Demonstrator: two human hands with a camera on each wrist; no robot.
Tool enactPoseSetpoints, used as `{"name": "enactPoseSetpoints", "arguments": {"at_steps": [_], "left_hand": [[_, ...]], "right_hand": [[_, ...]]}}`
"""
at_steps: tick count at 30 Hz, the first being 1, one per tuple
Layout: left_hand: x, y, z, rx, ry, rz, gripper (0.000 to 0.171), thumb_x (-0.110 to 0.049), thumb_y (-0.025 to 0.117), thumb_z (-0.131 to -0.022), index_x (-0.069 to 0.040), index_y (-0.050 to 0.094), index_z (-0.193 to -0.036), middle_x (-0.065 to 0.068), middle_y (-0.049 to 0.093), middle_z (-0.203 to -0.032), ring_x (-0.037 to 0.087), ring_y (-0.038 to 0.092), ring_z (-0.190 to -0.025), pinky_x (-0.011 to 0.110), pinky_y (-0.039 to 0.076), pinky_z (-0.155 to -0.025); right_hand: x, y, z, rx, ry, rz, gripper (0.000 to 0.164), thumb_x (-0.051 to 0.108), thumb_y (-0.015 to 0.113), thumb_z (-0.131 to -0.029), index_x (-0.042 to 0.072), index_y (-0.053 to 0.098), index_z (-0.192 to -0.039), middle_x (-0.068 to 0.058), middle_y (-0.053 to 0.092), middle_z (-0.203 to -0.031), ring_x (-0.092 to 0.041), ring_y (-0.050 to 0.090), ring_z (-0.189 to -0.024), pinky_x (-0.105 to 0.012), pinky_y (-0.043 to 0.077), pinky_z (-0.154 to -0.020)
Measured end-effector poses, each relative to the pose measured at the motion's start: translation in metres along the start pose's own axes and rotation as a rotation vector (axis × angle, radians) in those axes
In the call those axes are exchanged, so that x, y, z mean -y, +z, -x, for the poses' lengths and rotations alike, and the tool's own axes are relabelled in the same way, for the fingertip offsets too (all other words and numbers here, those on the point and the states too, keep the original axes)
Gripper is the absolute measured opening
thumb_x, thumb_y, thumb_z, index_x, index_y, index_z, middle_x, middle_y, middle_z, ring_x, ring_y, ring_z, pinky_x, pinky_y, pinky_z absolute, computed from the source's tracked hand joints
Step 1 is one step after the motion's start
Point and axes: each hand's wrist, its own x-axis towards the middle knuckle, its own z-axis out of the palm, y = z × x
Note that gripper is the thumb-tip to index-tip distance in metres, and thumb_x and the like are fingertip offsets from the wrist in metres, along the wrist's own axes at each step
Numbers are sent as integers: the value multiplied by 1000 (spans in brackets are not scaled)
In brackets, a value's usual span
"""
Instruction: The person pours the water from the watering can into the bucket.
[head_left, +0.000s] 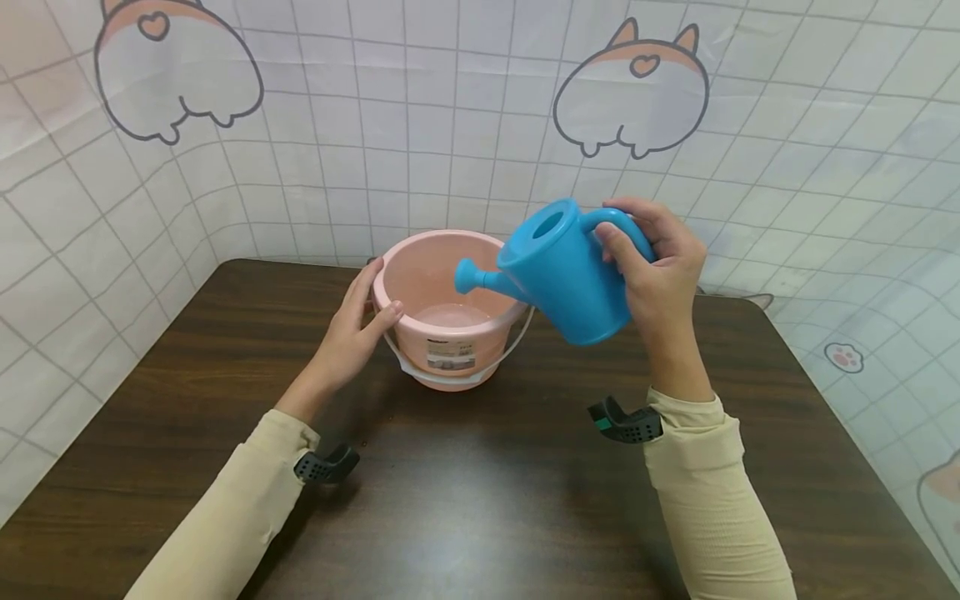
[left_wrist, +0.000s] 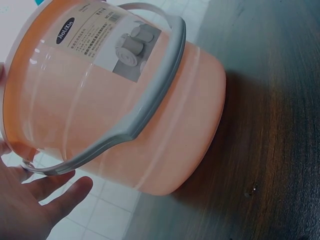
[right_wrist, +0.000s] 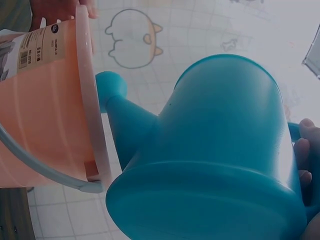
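Note:
A pink bucket (head_left: pixel 420 342) with a pale carrying handle and a printed label stands upright on the table. My left hand (head_left: pixel 352 325) holds its left rim, with the thumb over the edge; in the left wrist view the lower fingers (left_wrist: pixel 65 200) lie spread by the handle's pivot. My right hand (head_left: pixel 660 258) grips the loop handle of a blue watering can (head_left: pixel 573 283), up off the table to the bucket's right. The can tilts leftward, its spout head over the bucket's opening. No stream of water is visible from the spout.
The dark wood-patterned table (head_left: pixel 450 500) reaches back to a white gridded cloth (head_left: pixel 420 100) printed with cartoon animals. A small shiny droplet-like spot (left_wrist: pixel 251 190) lies on the tabletop near the bucket. Dark straps with devices sit on both wrists.

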Motion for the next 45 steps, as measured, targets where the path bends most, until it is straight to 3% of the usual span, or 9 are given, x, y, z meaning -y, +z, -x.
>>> {"name": "enactPoseSetpoints", "arguments": {"at_steps": [6, 19, 31, 40, 45], "left_hand": [[1, 0, 1, -4, 3, -5, 71, -23, 54, -96, -19, 17, -156, 6, 16, -162, 30, 30, -141, 53, 29, -112], [-2, 1, 0, 8, -10, 9, 68, -27, 53, -97, -25, 18, -156, 1, 16, -161, 32, 34, -137, 56, 36, -106], [1, 1, 0, -3, -1, -7, 69, -29, 53, -97, -23, 18, -156, 4, 17, -161, 32, 34, -137, 55, 33, -109], [1, 2, 0, 6, -29, -15, 68, -32, 52, -98, -28, 17, -156, 0, 17, -161, 37, 44, -124, 53, 45, -95], [1, 2, 0, 5, -33, -20, 68, -32, 52, -98, -27, 17, -156, 0, 16, -161, 38, 44, -124, 53, 45, -95]], "right_hand": [[-1, -1, 0, 2, -4, 2, 25, 8, 65, -91, -7, 66, -110, 16, 61, -75, -6, 57, -67, -22, 48, -66], [-2, 0, 3, -59, 19, -24, 24, 6, 67, -89, -6, 66, -110, 10, 60, -72, -10, 55, -65, -22, 45, -62], [-5, 3, 4, -99, 30, -52, 22, 3, 66, -89, -5, 66, -109, 8, 59, -69, -9, 53, -62, -22, 43, -59], [-5, 3, 3, -115, 30, -80, 20, -1, 64, -90, -4, 67, -110, 8, 58, -69, -9, 51, -62, -22, 41, -60], [-4, 4, 3, -113, 35, -90, 20, -1, 64, -90, -4, 67, -109, 8, 58, -68, -9, 51, -61, -22, 41, -60]]}}
